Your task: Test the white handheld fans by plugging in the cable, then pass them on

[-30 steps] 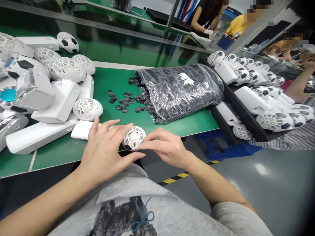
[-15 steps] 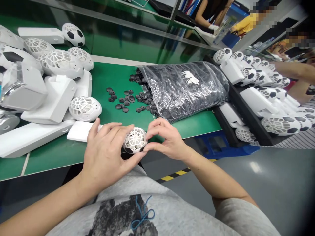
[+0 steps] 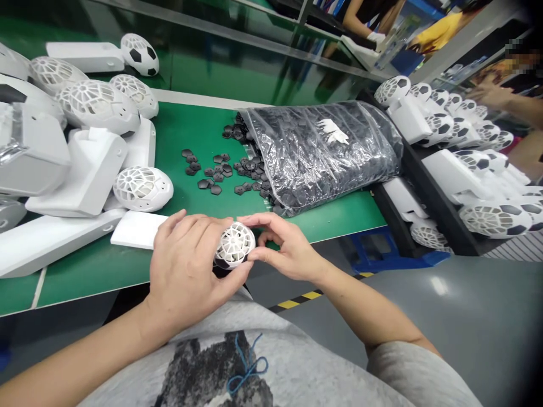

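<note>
A white, football-patterned part with an open lattice face is between my hands at the front edge of the green table. My left hand wraps round its left side, the thumb below it. At its right side, my right hand grips the rim with thumb and fingers; whether a small piece is pinched there is hidden. A white arm extends left from under my left hand. Loose black pentagon pieces lie beyond my hands, beside a clear plastic bag full of them.
White housings and lattice-faced parts are piled at the left. Another assembly lies behind them. A black rack holding football-patterned parts stands at the right. Past the table, a person's gloved hand shows.
The fingers of my right hand have shifted to the upper rim of the part, with the thumb still low. The whole view has shifted slightly.
</note>
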`<state>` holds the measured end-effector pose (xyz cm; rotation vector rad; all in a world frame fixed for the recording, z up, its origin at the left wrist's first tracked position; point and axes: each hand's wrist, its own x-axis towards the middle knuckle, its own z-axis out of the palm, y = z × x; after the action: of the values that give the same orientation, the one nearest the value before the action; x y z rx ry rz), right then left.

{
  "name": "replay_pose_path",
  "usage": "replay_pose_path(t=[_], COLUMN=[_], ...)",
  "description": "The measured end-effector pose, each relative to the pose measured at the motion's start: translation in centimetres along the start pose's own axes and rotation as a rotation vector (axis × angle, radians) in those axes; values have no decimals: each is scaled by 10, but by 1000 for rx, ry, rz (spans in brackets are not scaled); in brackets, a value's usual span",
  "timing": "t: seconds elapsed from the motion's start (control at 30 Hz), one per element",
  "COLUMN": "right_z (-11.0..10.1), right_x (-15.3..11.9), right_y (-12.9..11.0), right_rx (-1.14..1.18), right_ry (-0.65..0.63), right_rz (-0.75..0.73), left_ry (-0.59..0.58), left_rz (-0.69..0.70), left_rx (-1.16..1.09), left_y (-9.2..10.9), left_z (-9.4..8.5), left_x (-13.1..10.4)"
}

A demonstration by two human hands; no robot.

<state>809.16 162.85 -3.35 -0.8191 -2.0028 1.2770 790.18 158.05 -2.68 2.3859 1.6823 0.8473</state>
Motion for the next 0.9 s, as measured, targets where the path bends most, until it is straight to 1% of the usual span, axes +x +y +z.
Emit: replay_pose_path(t=[0.07,0.1,0.13,0.17,0.23,0.27,0.3,0.4,0.43,0.5,0.6,0.7,0.77,0.8,0.83,0.9], right_z=[-3,-6,-9,-12,-16,-17,-18,-16,-15,-13,-8,-5,-6,-7,-8,-7], right_x=[3,6,11,17,34,43,51,71,75,78,78,81,82,81,77,63], right_y=[0,1,1,2,5,7,9,14,14,13,11,11,12,11,9,0], right_rx=[42,29,-23,-111,-365,-499,-617,-863,-914,-998,-1173,-1334,-1338,-1289,-1196,-879], right_ry=[-34,-38,-12,47,195,240,240,109,68,22,-12,-88,-81,-45,7,118], right_rz=[30,34,25,5,-55,-79,-88,-28,3,25,-21,-86,-108,-111,-109,-81], left_ry=[-7,-15,-26,-34,-57,-81,-113,-228,-244,-219,-132,-99,-116,-128,-138,-155], left_rz=[73,118,162,199,250,277,307,376,380,358,329,299,256,230,202,152], left_rx=[-7,-12,-17,-24,-46,-65,-90,-165,-182,-199,-190,-165,-175,-195,-222,-277], left_y=[0,0,0,1,1,1,1,3,4,6,5,-5,-16,-22,-27,-34], left_z=[1,1,1,2,1,1,0,-1,-1,2,4,-2,-8,-11,-14,-17], left_x=[-2,-3,-4,-5,-4,-3,-2,0,0,-2,-8,-12,-14,-14,-15,-15])
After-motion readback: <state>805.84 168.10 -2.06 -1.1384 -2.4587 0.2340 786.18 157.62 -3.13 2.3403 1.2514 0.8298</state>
